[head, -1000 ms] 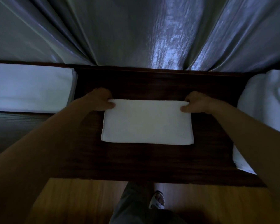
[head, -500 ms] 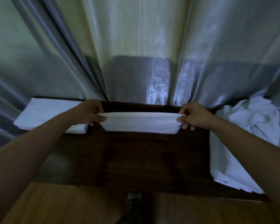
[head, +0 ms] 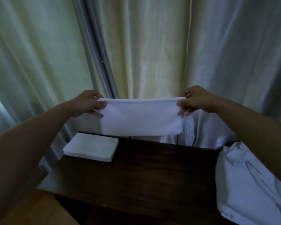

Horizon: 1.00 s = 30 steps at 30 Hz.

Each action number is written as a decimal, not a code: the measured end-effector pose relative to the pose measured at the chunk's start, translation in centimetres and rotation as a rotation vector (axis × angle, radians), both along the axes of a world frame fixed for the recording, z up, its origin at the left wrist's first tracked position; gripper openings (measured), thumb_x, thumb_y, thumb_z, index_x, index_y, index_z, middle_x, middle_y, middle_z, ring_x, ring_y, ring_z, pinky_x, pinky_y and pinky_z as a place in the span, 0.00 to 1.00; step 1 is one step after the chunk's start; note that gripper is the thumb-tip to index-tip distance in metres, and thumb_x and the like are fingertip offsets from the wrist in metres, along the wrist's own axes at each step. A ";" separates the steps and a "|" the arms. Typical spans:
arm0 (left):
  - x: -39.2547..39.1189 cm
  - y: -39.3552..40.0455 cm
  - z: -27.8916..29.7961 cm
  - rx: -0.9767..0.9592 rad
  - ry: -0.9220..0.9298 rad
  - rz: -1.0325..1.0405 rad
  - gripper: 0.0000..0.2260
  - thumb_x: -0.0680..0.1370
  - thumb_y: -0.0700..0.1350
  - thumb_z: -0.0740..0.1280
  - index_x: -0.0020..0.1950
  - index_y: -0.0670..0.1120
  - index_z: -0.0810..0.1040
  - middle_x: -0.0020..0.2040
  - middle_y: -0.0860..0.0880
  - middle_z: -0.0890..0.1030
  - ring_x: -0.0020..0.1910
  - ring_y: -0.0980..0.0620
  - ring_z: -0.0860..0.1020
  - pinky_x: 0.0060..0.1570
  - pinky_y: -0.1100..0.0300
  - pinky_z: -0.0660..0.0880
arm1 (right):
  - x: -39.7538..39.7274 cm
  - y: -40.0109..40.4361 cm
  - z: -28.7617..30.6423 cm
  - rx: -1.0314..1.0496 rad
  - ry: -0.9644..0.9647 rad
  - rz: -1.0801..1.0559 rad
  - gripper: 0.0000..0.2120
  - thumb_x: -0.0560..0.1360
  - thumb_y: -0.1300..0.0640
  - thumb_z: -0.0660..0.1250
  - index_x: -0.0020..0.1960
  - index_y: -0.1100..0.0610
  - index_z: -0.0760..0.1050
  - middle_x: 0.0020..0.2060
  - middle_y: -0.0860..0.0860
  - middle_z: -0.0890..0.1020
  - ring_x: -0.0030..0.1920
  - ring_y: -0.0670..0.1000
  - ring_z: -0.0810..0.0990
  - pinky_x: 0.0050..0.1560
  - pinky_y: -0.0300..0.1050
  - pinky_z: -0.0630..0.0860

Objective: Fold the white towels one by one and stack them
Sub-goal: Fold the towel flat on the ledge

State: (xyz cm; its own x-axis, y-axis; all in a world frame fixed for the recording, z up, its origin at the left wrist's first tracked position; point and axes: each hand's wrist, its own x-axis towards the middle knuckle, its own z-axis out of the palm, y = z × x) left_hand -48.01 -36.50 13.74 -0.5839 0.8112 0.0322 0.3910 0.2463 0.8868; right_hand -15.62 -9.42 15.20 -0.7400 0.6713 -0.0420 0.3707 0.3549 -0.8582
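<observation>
Below the left hand's point(head: 88, 103) grip a stack of folded towels point(head: 91, 147) lies on the dark tabletop point(head: 144, 176), both hands pinch the folded white towel's point(head: 141, 118) top corners, holding it hanging above the tabletop, and below the right hand's point(head: 195, 99) grip lies a heap of unfolded towels point(head: 246, 184).

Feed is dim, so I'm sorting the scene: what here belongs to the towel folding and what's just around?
Job:
- folded towel, held up by left hand and right hand
- stack of folded towels
- unfolded towel pile
- dark table

Around:
- curtains
- wooden floor
</observation>
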 end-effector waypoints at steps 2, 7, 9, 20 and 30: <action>-0.9 -1.6 1.7 0.035 -0.030 0.020 0.05 0.76 0.34 0.73 0.48 0.38 0.78 0.47 0.39 0.79 0.41 0.42 0.83 0.43 0.47 0.85 | -0.5 -1.4 1.9 -0.005 0.015 0.012 0.10 0.75 0.67 0.73 0.53 0.68 0.76 0.40 0.68 0.85 0.42 0.64 0.88 0.34 0.47 0.84; -4.9 -4.9 3.8 0.126 -0.095 0.035 0.07 0.74 0.34 0.75 0.50 0.38 0.79 0.48 0.39 0.81 0.41 0.42 0.85 0.45 0.47 0.84 | -3.2 -4.7 4.8 -0.023 0.070 0.023 0.11 0.75 0.67 0.74 0.55 0.69 0.76 0.41 0.67 0.85 0.44 0.63 0.88 0.35 0.49 0.85; -6.9 -6.0 4.0 0.137 -0.092 0.030 0.07 0.74 0.35 0.75 0.49 0.39 0.79 0.47 0.40 0.81 0.41 0.42 0.85 0.45 0.49 0.84 | -4.9 -6.0 5.2 -0.025 0.100 0.004 0.11 0.74 0.68 0.74 0.54 0.68 0.76 0.41 0.67 0.85 0.43 0.63 0.88 0.33 0.46 0.83; -19.3 -10.7 1.1 0.084 -0.049 0.005 0.07 0.75 0.33 0.74 0.46 0.40 0.77 0.46 0.40 0.79 0.40 0.42 0.84 0.44 0.50 0.85 | -17.9 -11.6 -0.4 -0.044 0.137 -0.084 0.11 0.72 0.69 0.76 0.52 0.69 0.79 0.40 0.68 0.85 0.42 0.64 0.88 0.38 0.51 0.86; -28.6 -9.8 -6.5 0.056 -0.173 0.036 0.08 0.75 0.30 0.72 0.44 0.39 0.75 0.46 0.38 0.78 0.45 0.40 0.81 0.43 0.48 0.85 | -27.2 -12.8 -8.3 -0.020 0.150 -0.178 0.07 0.70 0.72 0.75 0.45 0.66 0.80 0.38 0.68 0.84 0.37 0.62 0.87 0.33 0.48 0.83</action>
State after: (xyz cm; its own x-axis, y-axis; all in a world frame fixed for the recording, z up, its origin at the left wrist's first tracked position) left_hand -76.59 -46.25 7.21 -0.6132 0.7895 -0.0265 0.2238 0.2058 0.9527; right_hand -42.80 -22.18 6.89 -0.6093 0.7917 0.0446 0.2937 0.2776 -0.9147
